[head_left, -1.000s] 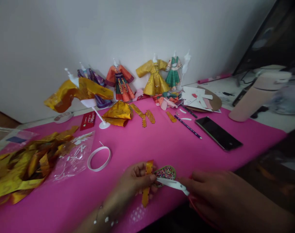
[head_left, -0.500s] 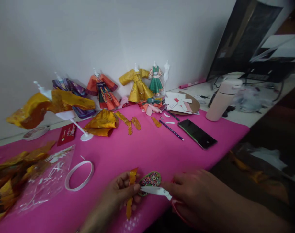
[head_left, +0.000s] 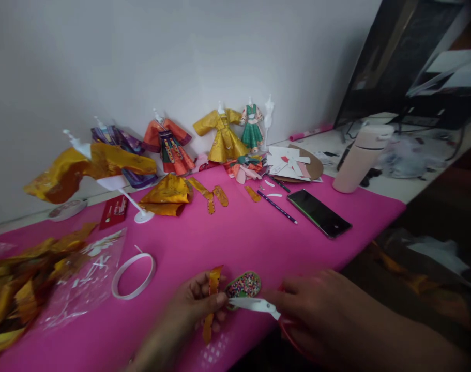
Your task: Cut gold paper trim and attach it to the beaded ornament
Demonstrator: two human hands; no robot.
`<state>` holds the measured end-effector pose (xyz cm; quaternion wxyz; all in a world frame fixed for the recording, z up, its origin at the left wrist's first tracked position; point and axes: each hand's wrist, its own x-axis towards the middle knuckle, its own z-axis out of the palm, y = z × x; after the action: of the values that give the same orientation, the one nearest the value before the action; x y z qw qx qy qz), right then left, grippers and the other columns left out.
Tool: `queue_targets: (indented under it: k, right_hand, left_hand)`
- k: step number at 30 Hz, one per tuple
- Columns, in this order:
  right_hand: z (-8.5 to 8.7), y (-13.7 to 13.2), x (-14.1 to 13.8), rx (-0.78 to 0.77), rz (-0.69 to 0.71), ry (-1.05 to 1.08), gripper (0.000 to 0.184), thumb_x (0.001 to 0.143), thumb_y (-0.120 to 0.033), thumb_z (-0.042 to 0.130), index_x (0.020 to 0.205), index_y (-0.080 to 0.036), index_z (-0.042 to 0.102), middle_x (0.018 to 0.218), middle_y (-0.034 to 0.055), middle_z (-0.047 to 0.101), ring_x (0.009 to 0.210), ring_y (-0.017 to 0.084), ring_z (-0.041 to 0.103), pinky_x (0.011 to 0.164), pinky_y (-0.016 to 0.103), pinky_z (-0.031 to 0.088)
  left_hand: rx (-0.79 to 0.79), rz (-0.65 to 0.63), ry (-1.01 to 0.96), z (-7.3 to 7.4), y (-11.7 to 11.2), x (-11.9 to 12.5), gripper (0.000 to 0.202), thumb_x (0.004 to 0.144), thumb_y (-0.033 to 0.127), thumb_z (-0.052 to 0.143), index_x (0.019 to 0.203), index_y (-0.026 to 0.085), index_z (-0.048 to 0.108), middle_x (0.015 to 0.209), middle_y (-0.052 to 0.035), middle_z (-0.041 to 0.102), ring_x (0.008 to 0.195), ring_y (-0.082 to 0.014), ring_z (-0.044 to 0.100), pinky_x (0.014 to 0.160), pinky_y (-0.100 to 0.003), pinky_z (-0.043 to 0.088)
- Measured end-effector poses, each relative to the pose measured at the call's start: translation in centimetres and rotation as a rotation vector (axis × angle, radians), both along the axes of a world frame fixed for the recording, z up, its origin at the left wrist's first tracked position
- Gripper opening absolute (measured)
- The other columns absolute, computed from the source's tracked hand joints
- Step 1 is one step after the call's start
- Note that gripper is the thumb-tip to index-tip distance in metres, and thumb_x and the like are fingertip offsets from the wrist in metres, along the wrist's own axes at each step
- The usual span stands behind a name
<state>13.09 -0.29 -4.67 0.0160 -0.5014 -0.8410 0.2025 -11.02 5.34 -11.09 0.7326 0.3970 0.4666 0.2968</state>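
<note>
My left hand (head_left: 192,305) pinches a narrow golden-orange fabric strip (head_left: 214,279) between thumb and fingers; the strip stands nearly upright, with small dark marks along it. From the right, my right hand (head_left: 320,310) grips red-handled scissors (head_left: 254,305). The light blades reach to the left thumb, beside the strip; whether they touch the fabric I cannot tell. Just behind the blades lies a small oval dish (head_left: 252,283) of many-coloured beads, partly covered by them. To the left of my left hand, a white ring of tape (head_left: 119,277) rests on the pink mat (head_left: 235,237).
Golden scraps (head_left: 26,297) and a clear plastic bag (head_left: 88,284) lie at left. Small dress forms stand along the wall, one draped in golden cloth (head_left: 80,165). A phone (head_left: 318,213), a patterned pencil (head_left: 277,206) and a pale bottle (head_left: 361,157) are at right.
The whole view has shifted slightly, so the things appear a little farther right. Both hands keep their hold on the strip and scissors, with little visible movement between them.
</note>
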Motion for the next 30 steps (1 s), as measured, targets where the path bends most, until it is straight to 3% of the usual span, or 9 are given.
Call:
queue_targets:
  k: [3, 7, 14, 19, 30]
  right_hand:
    - [-0.3, -0.1, 0.2, 0.016, 0.007, 0.05, 0.026, 0.084, -0.012, 0.057, 0.102, -0.026, 0.069, 0.089, 0.0017, 0.074, 0.068, 0.016, 0.069, 0.053, 0.028, 0.034]
    - [-1.0, -0.1, 0.6, 0.134, 0.065, 0.066, 0.032, 0.08, -0.009, 0.058, 0.104, -0.028, 0.068, 0.082, -0.0012, 0.072, 0.061, 0.014, 0.067, 0.049, 0.027, 0.033]
    - [-1.5, -0.1, 0.8, 0.299, 0.112, 0.114, 0.035, 0.077, -0.008, 0.057, 0.104, -0.029, 0.067, 0.075, -0.0047, 0.07, 0.053, 0.013, 0.064, 0.045, 0.031, 0.025]
    - [-1.7, -0.1, 0.9, 0.305, 0.137, 0.073, 0.037, 0.077, -0.009, 0.057, 0.106, -0.03, 0.066, 0.074, -0.0054, 0.069, 0.053, 0.014, 0.063, 0.045, 0.033, 0.022]
    - [-2.0, 0.1, 0.9, 0.304, 0.138, 0.063, 0.039, 0.077, -0.008, 0.056, 0.107, -0.03, 0.066, 0.076, -0.0054, 0.071, 0.053, 0.016, 0.065, 0.043, 0.036, 0.022]
  left_hand:
    - [-0.002, -0.066, -0.07, -0.6, 0.1, -0.3, 0.031, 0.068, 0.03, 0.09, 0.085, 0.017, 0.068, 0.052, 0.0014, 0.07, 0.041, -0.0071, 0.058, 0.038, -0.012, 0.039]
    - [-0.03, -0.086, -0.108, -1.4, 0.4, -0.6, 0.04, 0.058, 0.035, 0.094, 0.079, 0.016, 0.065, 0.048, 0.0019, 0.068, 0.036, -0.0084, 0.057, 0.037, -0.015, 0.044]
    - [-0.092, -0.082, -0.134, -0.4, 0.1, -0.9, 0.041, 0.062, 0.03, 0.094, 0.089, 0.016, 0.067, 0.059, 0.004, 0.07, 0.046, -0.0083, 0.063, 0.045, -0.017, 0.053]
    - [-0.116, -0.098, -0.146, -0.2, 0.1, -1.0, 0.04, 0.063, 0.027, 0.093, 0.092, 0.015, 0.068, 0.057, 0.0035, 0.07, 0.045, -0.0081, 0.064, 0.045, -0.016, 0.055]
    - [-0.125, -0.109, -0.174, -1.3, 0.2, -0.8, 0.044, 0.061, 0.028, 0.093, 0.094, 0.015, 0.068, 0.055, 0.0031, 0.069, 0.041, -0.0088, 0.062, 0.04, -0.016, 0.054]
